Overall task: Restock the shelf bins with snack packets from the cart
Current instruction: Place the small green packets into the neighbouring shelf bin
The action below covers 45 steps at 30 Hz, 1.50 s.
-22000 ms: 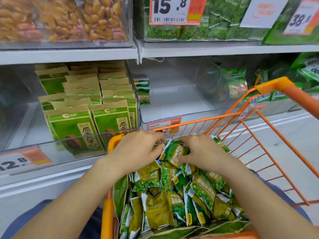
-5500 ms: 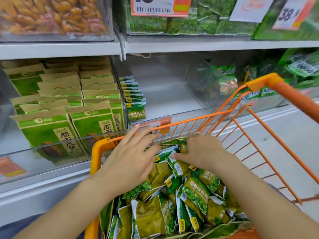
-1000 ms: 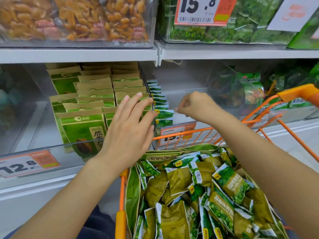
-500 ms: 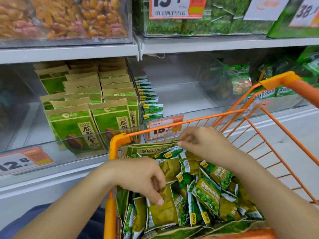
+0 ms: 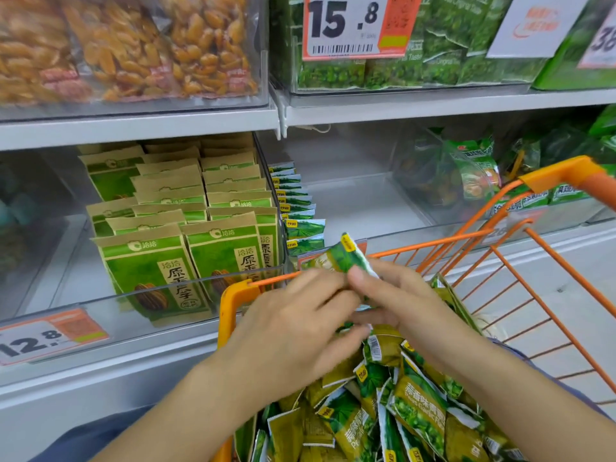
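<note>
Head view: both hands, left hand [image 5: 293, 325] and right hand [image 5: 396, 301], pinch a green pea packet [image 5: 340, 258] above the orange cart [image 5: 233, 295]. One row of packets [image 5: 300, 208] stands in the clear bin [image 5: 366, 201]; most remain heaped in the cart.

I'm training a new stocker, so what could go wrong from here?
The green packet is held between both hands, left hand and right hand, above the cart; a slip may drop it back into the pile. The standing row of packets in the clear bin could topple when another is added.
</note>
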Available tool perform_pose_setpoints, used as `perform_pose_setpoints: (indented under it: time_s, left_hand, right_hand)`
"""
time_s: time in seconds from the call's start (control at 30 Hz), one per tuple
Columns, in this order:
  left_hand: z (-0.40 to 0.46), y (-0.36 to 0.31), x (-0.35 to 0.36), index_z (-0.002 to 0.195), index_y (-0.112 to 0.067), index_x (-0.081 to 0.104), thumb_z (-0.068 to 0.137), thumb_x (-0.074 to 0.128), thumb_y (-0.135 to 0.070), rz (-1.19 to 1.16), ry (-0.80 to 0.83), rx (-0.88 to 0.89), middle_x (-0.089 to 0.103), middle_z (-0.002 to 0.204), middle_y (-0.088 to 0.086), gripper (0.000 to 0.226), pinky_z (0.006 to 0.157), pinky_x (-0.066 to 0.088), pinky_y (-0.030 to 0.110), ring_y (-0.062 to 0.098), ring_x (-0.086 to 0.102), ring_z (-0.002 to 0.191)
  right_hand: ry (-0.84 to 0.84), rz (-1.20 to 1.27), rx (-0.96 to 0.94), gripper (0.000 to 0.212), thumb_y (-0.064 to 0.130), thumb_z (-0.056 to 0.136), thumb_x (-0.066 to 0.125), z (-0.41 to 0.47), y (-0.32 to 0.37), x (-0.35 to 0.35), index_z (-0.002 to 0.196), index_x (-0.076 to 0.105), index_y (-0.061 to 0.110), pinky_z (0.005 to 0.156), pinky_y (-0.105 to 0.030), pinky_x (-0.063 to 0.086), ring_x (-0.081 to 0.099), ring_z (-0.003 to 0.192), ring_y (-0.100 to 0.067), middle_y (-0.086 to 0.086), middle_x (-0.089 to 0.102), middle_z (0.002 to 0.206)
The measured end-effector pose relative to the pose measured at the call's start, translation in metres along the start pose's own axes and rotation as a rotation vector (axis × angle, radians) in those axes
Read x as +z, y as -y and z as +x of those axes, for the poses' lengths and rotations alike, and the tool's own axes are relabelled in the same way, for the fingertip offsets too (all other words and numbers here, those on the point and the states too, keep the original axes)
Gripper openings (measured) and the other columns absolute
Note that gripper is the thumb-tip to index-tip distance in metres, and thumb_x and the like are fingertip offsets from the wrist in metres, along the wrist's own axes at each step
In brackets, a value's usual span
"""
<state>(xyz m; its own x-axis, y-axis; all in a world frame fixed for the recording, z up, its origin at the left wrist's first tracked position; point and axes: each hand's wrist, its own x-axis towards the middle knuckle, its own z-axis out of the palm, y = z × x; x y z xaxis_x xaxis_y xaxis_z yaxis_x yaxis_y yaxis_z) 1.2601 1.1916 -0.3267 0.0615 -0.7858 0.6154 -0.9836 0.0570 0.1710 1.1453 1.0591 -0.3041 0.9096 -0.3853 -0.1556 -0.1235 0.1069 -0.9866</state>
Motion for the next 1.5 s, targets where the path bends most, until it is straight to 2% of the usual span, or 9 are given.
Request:
perform_pose_setpoints:
  time_s: [0.2, 0.33, 0.63, 0.77, 0.97, 1.07, 1.27, 1.4, 1.5]
  left_hand:
    - [0.013, 0.004, -0.019, 0.093, -0.022, 0.067, 0.087, 0.062, -0.029, -0.433, -0.201, -0.419, 0.063, 0.094, -0.014, 0.01, 0.075, 0.051, 0.022, 0.005, 0.063, 0.087]
    - [0.016, 0.016, -0.02, 0.093, -0.034, 0.067, 0.07, 0.075, -0.056, -0.849, 0.091, -0.794, 0.071, 0.094, -0.019, 0.033, 0.073, 0.053, 0.015, 0.001, 0.069, 0.086]
    - [0.013, 0.021, -0.015, 0.092, -0.017, 0.073, 0.06, 0.073, -0.04, -0.964, 0.145, -0.955, 0.076, 0.082, 0.001, 0.04, 0.062, 0.054, 0.02, 0.012, 0.071, 0.075]
    - [0.016, 0.02, -0.018, 0.095, -0.016, 0.073, 0.069, 0.074, -0.031, -1.108, 0.189, -1.057, 0.076, 0.086, 0.001, 0.03, 0.062, 0.054, 0.02, 0.01, 0.071, 0.076]
    - [0.017, 0.02, -0.025, 0.095, -0.02, 0.076, 0.078, 0.068, -0.038, -1.035, 0.226, -0.91, 0.072, 0.085, 0.003, 0.026, 0.073, 0.053, 0.021, 0.003, 0.064, 0.078]
    - [0.014, 0.019, -0.022, 0.091, -0.019, 0.073, 0.075, 0.071, -0.035, -0.977, 0.243, -0.857, 0.067, 0.073, -0.01, 0.023, 0.058, 0.042, 0.01, -0.005, 0.057, 0.062]
    - [0.006, 0.024, -0.018, 0.088, -0.024, 0.067, 0.083, 0.071, -0.029, -0.932, 0.049, -0.834, 0.067, 0.075, -0.013, 0.008, 0.058, 0.045, 0.017, 0.001, 0.061, 0.065]
    - [-0.003, 0.038, -0.033, 0.102, -0.029, 0.07, 0.095, 0.053, -0.034, -0.142, -0.085, -0.442, 0.067, 0.085, -0.017, 0.019, 0.058, 0.05, 0.024, 0.001, 0.06, 0.069]
    - [-0.005, 0.047, -0.041, 0.102, -0.029, 0.07, 0.092, 0.048, -0.036, -0.12, -0.066, -0.47, 0.055, 0.065, -0.023, 0.024, 0.049, 0.039, 0.022, -0.002, 0.049, 0.054]
  right_hand:
    - [0.003, -0.022, -0.017, 0.024, 0.021, 0.079, 0.061, 0.001, 0.007, -0.006, 0.101, 0.071, 0.018, 0.069, -0.021, 0.056, 0.068, 0.084, -0.007, 0.004, 0.073, 0.092]
    - [0.011, -0.07, -0.001, 0.024, 0.01, 0.083, 0.063, -0.001, 0.004, -0.003, 0.105, 0.07, 0.017, 0.069, -0.021, 0.056, 0.07, 0.086, -0.011, -0.001, 0.073, 0.096]
    - [-0.008, -0.248, 0.023, 0.034, 0.003, 0.075, 0.075, 0.002, 0.002, -0.002, 0.108, 0.07, 0.011, 0.083, -0.032, 0.057, 0.071, 0.089, -0.02, -0.006, 0.075, 0.095]
    - [0.007, -0.184, 0.037, 0.034, -0.003, 0.073, 0.074, 0.002, 0.006, -0.002, 0.102, 0.07, 0.013, 0.069, -0.025, 0.058, 0.071, 0.076, -0.014, -0.003, 0.075, 0.087]
    - [0.044, -0.303, 0.07, 0.024, 0.0, 0.071, 0.078, 0.0, 0.007, -0.006, 0.092, 0.069, 0.009, 0.062, -0.023, 0.057, 0.068, 0.069, -0.014, -0.005, 0.073, 0.08]
    - [0.05, -0.344, 0.069, 0.028, 0.002, 0.071, 0.079, -0.001, 0.002, -0.002, 0.096, 0.067, 0.009, 0.061, -0.023, 0.055, 0.066, 0.068, -0.012, -0.001, 0.072, 0.078]
    - [-0.139, -0.256, -0.062, 0.012, 0.015, 0.074, 0.073, 0.006, 0.008, 0.004, 0.085, 0.07, 0.013, 0.061, -0.019, 0.053, 0.066, 0.066, -0.009, 0.005, 0.071, 0.072]
    - [-0.282, -0.507, -0.293, 0.007, 0.018, 0.077, 0.075, 0.028, 0.032, -0.001, 0.078, 0.068, 0.019, 0.066, -0.012, 0.045, 0.06, 0.069, -0.002, 0.009, 0.066, 0.073]
    - [-0.379, -0.803, -0.331, 0.013, 0.017, 0.082, 0.074, 0.067, 0.051, -0.014, 0.087, 0.064, 0.024, 0.066, -0.014, 0.039, 0.052, 0.07, 0.002, 0.012, 0.057, 0.08]
